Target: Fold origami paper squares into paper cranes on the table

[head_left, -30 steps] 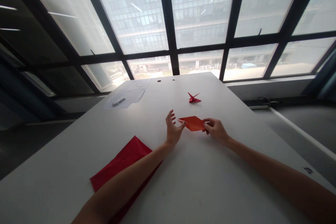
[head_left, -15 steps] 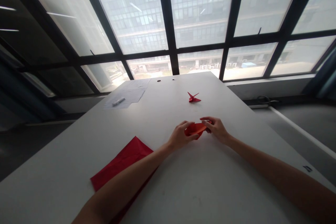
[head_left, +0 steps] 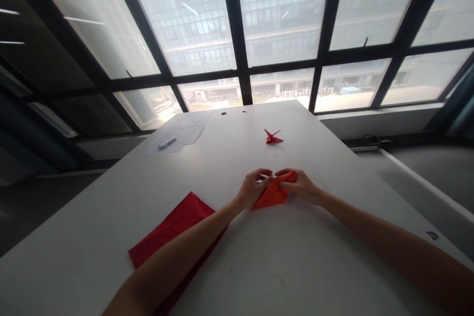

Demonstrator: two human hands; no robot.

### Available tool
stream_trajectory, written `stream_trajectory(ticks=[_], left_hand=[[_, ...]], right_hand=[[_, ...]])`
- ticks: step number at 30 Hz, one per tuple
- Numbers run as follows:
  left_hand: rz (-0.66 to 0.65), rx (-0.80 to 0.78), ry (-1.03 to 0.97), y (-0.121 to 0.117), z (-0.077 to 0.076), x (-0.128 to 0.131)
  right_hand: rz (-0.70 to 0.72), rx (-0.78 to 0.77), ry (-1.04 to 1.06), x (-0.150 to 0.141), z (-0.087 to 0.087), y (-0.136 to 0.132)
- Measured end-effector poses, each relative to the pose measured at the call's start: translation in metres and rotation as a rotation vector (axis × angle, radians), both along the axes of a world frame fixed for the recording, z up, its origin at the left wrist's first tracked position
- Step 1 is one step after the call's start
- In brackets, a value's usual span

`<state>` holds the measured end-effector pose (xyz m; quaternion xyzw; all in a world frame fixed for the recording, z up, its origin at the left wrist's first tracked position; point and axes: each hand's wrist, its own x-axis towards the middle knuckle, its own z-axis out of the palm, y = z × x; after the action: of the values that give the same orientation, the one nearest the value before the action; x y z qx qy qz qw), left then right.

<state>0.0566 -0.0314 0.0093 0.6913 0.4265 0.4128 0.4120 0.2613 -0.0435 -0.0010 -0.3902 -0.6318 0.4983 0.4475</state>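
Between my hands is a folded sheet of orange origami paper (head_left: 273, 194), its orange side towards me and its lower point towards the left. My right hand (head_left: 299, 185) pinches its upper right part, thumb in front and fingers behind. At its left edge, my left hand (head_left: 255, 185) has curled fingers and a thumb touching the paper near the top. Beyond the hands stands a red paper crane (head_left: 273, 137). Red paper sheets (head_left: 174, 227) lie on the table at the left, partly under my left forearm.
The white table (head_left: 326, 256) reaches towards tall windows (head_left: 281, 15). Printed papers (head_left: 190, 131) with a marker (head_left: 167, 143) on them lie at the far left. A small dark mark (head_left: 432, 235) shows near the right edge.
The orange paper has turned from a half-open, bowl-like shape to a flatter one facing me. My left hand has shifted its hold to the paper's upper left edge.
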Motion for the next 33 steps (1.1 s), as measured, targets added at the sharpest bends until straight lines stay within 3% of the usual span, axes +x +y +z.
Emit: stream_trajectory(ticks=[8, 13, 18, 21, 26, 33], left_hand=[[-0.095, 0.105, 0.077, -0.002, -0.004, -0.002], [-0.171, 0.007, 0.156, 0.001, -0.007, -0.005], [-0.243, -0.119, 0.098, 0.001, 0.001, -0.005], [-0.283, -0.241, -0.024, -0.002, 0.007, -0.004], [-0.313, -0.343, -0.221, -0.005, 0.008, -0.002], [-0.214, -0.333, -0.300, -0.003, 0.001, -0.002]], right_hand=[[-0.179, 0.041, 0.065, -0.002, 0.000, 0.003], [-0.185, 0.044, 0.105, -0.002, -0.007, 0.005], [-0.235, 0.015, 0.163, -0.003, -0.007, 0.005], [-0.140, -0.072, 0.265, -0.004, -0.003, 0.002], [0.199, -0.263, 0.448, -0.003, 0.004, -0.003], [0.247, -0.292, 0.443, 0.001, 0.008, -0.004]])
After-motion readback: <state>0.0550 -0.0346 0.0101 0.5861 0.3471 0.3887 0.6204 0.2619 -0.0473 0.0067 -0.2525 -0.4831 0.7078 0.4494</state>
